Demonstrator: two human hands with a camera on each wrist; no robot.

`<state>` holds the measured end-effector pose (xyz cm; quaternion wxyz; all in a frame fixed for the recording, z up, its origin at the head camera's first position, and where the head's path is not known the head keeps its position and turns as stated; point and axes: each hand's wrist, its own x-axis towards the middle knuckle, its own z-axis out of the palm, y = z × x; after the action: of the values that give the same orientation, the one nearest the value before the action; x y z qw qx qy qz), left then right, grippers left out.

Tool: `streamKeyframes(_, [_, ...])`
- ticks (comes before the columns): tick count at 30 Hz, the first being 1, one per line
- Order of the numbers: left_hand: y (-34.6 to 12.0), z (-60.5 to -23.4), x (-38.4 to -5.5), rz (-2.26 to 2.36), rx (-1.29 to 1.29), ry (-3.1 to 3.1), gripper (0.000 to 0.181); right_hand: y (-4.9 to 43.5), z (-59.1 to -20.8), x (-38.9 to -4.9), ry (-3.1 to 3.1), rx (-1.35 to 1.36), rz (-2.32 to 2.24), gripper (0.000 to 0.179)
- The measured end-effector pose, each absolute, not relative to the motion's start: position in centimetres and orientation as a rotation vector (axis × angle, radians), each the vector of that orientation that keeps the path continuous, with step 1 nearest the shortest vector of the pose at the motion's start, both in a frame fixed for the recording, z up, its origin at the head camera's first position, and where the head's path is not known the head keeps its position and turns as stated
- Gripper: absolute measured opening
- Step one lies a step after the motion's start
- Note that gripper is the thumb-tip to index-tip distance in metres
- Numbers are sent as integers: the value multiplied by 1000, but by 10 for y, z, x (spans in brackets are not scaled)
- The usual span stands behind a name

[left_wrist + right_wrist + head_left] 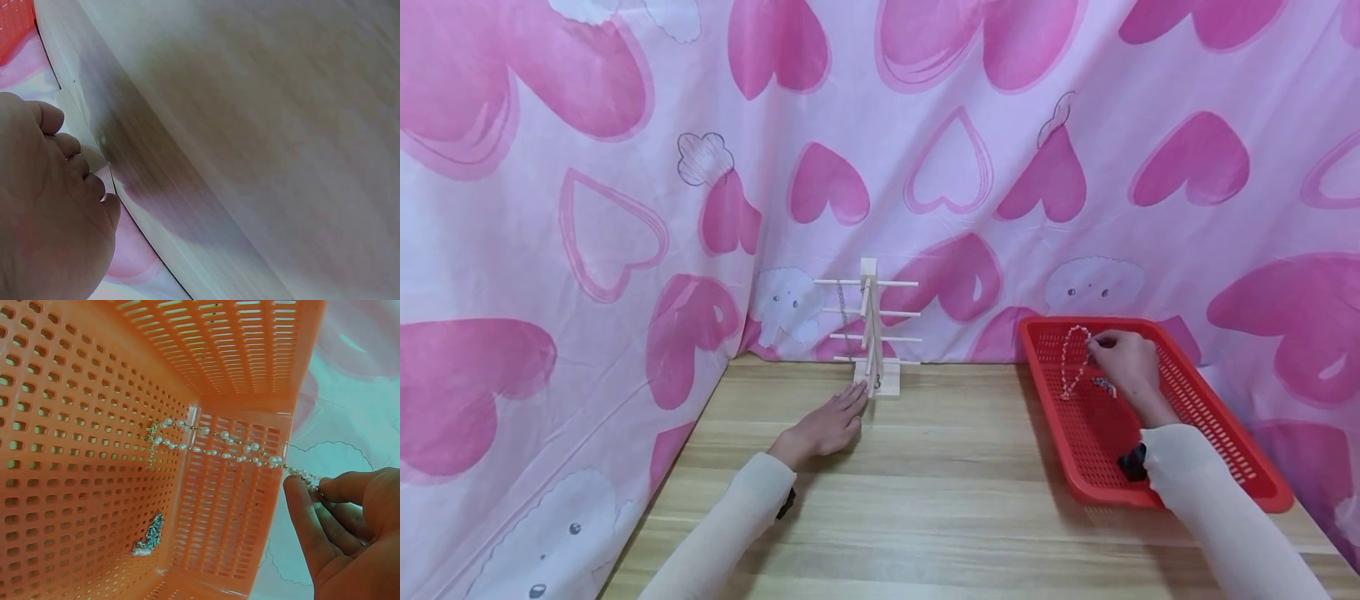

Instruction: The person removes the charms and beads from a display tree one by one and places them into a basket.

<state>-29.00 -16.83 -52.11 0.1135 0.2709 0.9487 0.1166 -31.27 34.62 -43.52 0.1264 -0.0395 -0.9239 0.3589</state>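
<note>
My right hand pinches a pearl necklace between thumb and fingertips above the red basket. In the right wrist view the necklace hangs as a long loop of white beads, its small gold-coloured chain end at the basket floor. A silvery chain with white beads lies bunched on that floor. On the left, my left hand lies with fingers extended, fingertips at the base of a wooden jewellery stand. From an upper left peg of the stand hangs a thin chain necklace.
The red plastic basket stands at the right of the wooden table, its perforated walls rising around the jewellery. A pink heart-patterned curtain hangs close behind the stand and along the left side. The stand's pegs stick out to both sides.
</note>
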Motion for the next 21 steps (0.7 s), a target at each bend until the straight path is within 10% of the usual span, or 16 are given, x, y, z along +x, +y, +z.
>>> streamKeyframes(21, [-169, -522, -290, 341, 796, 2789, 60, 391, -457, -321, -2756, -378, 1038, 43])
